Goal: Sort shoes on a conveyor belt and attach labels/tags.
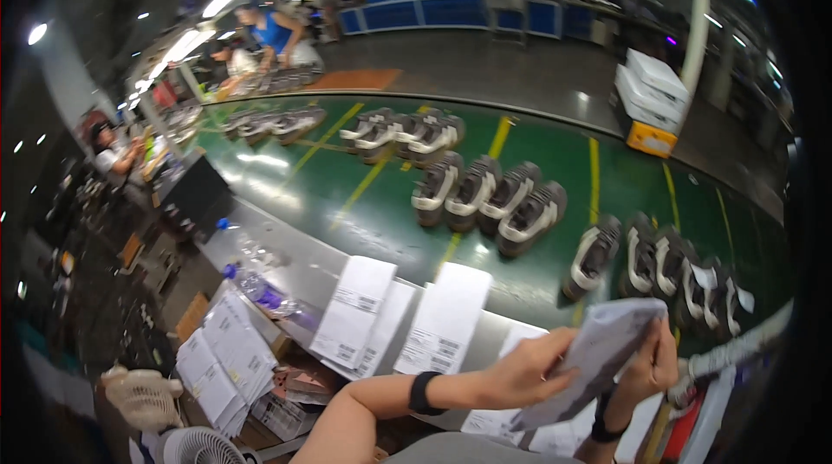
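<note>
In the head view, I am holding a paper point(598, 350) above the belt's near edge, toward its right end. My left hand point(530, 370) is gripping the paper's left side, fingers bent and thumb pressing on it. My right hand point(656, 362) is curling round its upper right part, fingers closing against it. I cannot tell how many sheets I am gripping. A black band point(422, 393) is circling my left wrist.

Along the near edge of the green belt point(399, 213), a metal ledge point(299, 258) is carrying white stacks point(357, 304), side by side. Bottles point(251, 284) are lying toward the ledge's left end, and more papers point(232, 343) are resting just below them. A fan point(201, 447) is standing at the lower left.

Dark shoes point(475, 191) with pale soles are sitting in groups across the belt, one group near its right end, beyond my hands. White boxes point(656, 78) are resting on an orange box point(652, 140) by the belt's far edge. Near its far left end, a person in blue point(273, 33) is leaning over other shoes.
</note>
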Motion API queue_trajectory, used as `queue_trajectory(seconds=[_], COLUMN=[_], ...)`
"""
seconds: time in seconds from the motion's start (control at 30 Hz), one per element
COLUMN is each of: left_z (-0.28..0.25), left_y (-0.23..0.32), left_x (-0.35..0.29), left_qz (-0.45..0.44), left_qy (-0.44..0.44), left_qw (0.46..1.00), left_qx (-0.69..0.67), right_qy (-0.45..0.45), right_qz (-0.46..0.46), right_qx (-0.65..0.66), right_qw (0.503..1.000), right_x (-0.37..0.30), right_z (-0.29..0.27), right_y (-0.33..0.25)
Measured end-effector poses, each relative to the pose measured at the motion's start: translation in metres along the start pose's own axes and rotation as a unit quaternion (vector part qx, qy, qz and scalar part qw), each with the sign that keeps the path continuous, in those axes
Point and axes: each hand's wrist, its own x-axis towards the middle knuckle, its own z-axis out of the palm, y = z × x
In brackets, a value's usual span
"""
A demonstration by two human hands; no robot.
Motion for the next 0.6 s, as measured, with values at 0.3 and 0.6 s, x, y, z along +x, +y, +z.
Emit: queue_trajectory(seconds=[0.3,0.6], left_z=[-0.008,-0.003], left_y=[0.009,0.003], left_x=[0.000,-0.004], left_qz=[-0.023,-0.004], left_qy=[0.002,0.011], left_qw=[0.998,0.999], left_qx=[-0.060,-0.033], right_qy=[0.016,-0.076], right_qz=[-0.093,0.081], right_qx=[-0.036,0.047], right_qw=[0.995,0.993], right_x=[0.014,0.008], right_z=[-0.011,-0.026], right_y=[-0.028,-0.028])
